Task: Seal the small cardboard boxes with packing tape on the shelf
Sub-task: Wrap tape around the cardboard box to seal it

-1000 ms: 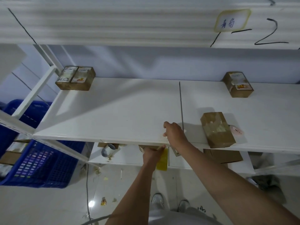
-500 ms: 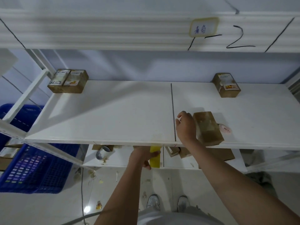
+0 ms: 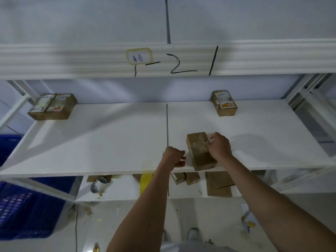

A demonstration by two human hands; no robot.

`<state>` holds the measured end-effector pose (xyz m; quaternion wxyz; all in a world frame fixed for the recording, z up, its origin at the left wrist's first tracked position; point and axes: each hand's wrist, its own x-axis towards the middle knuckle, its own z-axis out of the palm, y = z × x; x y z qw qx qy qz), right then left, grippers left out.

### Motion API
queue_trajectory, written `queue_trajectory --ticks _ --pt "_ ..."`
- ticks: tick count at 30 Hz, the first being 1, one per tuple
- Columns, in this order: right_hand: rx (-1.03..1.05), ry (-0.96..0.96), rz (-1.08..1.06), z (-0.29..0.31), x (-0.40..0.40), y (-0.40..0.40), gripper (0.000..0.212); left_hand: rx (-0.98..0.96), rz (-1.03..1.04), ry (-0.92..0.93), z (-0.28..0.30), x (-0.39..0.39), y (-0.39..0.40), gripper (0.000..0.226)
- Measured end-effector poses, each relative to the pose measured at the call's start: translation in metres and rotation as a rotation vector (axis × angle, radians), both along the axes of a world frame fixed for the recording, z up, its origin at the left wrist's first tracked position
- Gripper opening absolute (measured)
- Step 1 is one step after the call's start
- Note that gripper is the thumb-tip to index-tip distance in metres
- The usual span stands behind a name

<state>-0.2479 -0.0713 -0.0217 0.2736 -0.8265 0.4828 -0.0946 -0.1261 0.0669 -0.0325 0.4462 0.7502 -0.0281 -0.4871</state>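
- both hands have come up onto the white shelf (image 3: 109, 142) since the earlier frames: the left hand (image 3: 172, 156), which was down below the shelf edge by the yellow tape, now sits on the shelf just left of the small cardboard box (image 3: 199, 150).
- right hand (image 3: 219, 146) has crossed from the left side of that box to its right side, and its curled fingers grasp the box's right edge and top.
- left hand is clenched, fingers curled in; whether it pinches anything i cannot tell. it is just beside the box's near left corner, touching or nearly so.
- small cardboard box lies near the front edge of the shelf, right of the centre seam, a little below the middle of the frame, angled slightly.
- two labelled boxes (image 3: 52, 106) sit side by side at the back left of the shelf; a single labelled box (image 3: 224, 103) is at the back right.
- yellow tape roll (image 3: 145, 182) shows under the shelf edge beside the left forearm, on the lower shelf with more cardboard pieces (image 3: 219, 184).
- blue crate (image 3: 27, 206) at lower left.
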Motion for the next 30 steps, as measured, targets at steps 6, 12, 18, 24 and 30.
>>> queue_trajectory --ticks 6,12,18,24,30 --pt "0.238 0.085 0.042 -0.012 -0.009 -0.008 0.027 -0.066 0.162 0.146 -0.004 -0.014 -0.02 0.008" --pt "0.294 0.038 0.018 -0.011 -0.013 -0.006 0.034 -0.12 0.31 0.21 -0.01 -0.02 -0.027 0.003" --pt "0.298 0.034 0.028 -0.007 -0.014 -0.007 0.023 -0.167 0.463 0.246 -0.022 -0.024 -0.023 0.013" --pt "0.308 -0.03 -0.012 -0.015 -0.015 -0.003 0.024 -0.117 0.624 0.117 -0.043 -0.049 -0.032 0.018" --pt "0.318 -0.103 -0.063 -0.021 -0.016 0.003 0.037 -0.119 0.715 -0.025 -0.036 -0.067 -0.044 0.013"
